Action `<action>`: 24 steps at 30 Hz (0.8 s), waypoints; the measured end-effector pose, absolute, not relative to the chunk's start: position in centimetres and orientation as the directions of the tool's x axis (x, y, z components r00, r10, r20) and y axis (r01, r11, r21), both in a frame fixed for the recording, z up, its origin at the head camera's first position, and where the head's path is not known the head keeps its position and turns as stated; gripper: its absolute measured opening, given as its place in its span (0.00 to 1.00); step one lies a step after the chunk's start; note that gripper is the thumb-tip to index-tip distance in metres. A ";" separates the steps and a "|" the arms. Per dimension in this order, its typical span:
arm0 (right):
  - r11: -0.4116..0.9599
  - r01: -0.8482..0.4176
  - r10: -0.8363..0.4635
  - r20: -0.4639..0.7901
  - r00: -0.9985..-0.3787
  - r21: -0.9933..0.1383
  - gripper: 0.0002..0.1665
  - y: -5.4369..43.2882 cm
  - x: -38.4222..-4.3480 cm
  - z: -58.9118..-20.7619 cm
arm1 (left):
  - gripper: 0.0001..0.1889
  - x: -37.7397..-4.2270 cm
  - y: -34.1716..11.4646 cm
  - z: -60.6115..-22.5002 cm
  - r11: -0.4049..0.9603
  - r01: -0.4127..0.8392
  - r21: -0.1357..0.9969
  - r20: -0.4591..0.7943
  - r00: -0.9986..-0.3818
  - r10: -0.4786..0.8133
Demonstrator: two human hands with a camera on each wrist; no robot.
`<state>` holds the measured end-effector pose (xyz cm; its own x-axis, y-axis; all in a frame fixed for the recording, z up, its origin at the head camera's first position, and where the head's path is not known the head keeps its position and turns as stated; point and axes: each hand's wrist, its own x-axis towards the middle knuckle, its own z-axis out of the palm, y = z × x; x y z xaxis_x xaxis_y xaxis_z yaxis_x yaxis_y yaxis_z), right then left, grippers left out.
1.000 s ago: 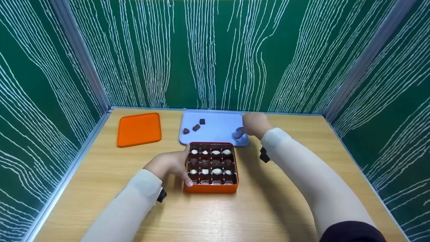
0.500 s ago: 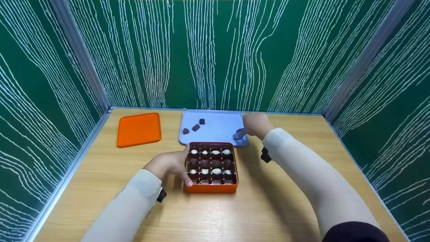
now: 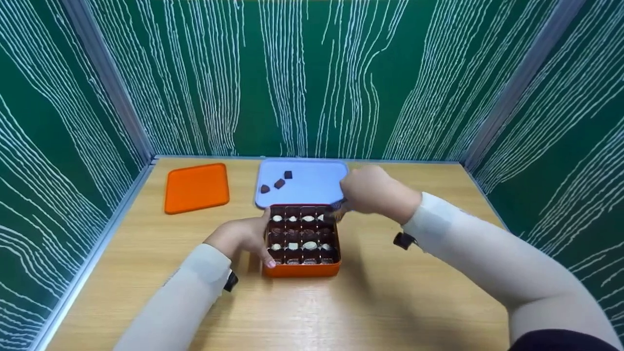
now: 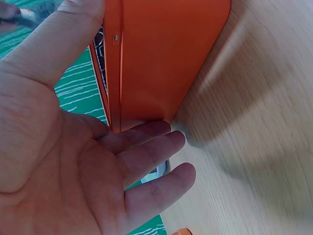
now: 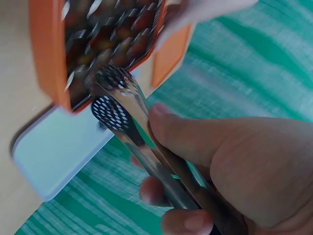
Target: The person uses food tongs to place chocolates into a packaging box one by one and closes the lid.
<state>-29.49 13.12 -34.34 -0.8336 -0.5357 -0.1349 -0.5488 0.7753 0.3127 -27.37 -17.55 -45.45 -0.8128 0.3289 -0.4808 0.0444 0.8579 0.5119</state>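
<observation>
An orange box [image 3: 302,271] of chocolates stands in the middle of the table, with dark and white chocolates [image 3: 308,233] in its divided insert. My left hand [image 3: 240,240] grips its left side, the thumb at the near corner and fingers at the far one. In the left wrist view, that hand [image 4: 73,147] spans the box's orange wall [image 4: 161,54]. Metal tongs [image 5: 161,171] with perforated heads are in my right hand [image 5: 234,161]. Their heads are over the box's far right corner, slightly apart; I cannot tell whether anything is between them. The right hand [image 3: 375,192] is right of that corner.
Behind the box lies a pale blue tray [image 3: 312,180] with three dark chocolates [image 3: 279,184] on its left part. An orange lid-like tray [image 3: 197,189] is at the back left. Green walls with white streaks [image 3: 282,78] enclose the table.
My right hand has brought the tongs from the blue tray's right end toward me, over the box's far right corner. The left hand has stayed on the box. The head view shifted slightly.
</observation>
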 end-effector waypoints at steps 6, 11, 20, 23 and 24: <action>0.717 -0.624 -0.574 -0.246 -0.781 0.310 0.46 11.7 -25.4 -33.8 | 0.91 -27.3 -17.5 -45.3 0.864 0.037 0.502 -0.487 -0.813 0.318; 0.594 -0.673 -0.631 -0.264 -0.730 0.441 0.44 10.6 -24.1 -35.1 | 0.90 -27.2 -17.4 -45.2 0.864 0.041 0.501 -0.486 -0.813 0.320; 0.459 -0.679 -0.640 -0.317 -0.700 0.573 0.39 8.7 -23.5 -37.0 | 0.91 -27.1 -17.5 -45.2 0.856 0.040 0.516 -0.479 -0.815 0.327; 0.429 -0.685 -0.618 -0.363 -0.698 0.588 0.41 8.1 -23.6 -37.5 | 0.91 -27.1 -17.4 -45.1 0.856 0.036 0.515 -0.484 -0.812 0.326; 0.425 -0.688 -0.611 -0.374 -0.698 0.589 0.41 7.9 -23.6 -37.8 | 0.91 -27.1 -17.4 -45.0 0.857 0.034 0.515 -0.487 -0.811 0.325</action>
<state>-23.59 7.89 -37.77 -0.6979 -0.6106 -0.3744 -0.6876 0.4251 0.5887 -27.09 -17.39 -45.00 -0.8106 0.3249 -0.4872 0.0341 0.8568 0.5145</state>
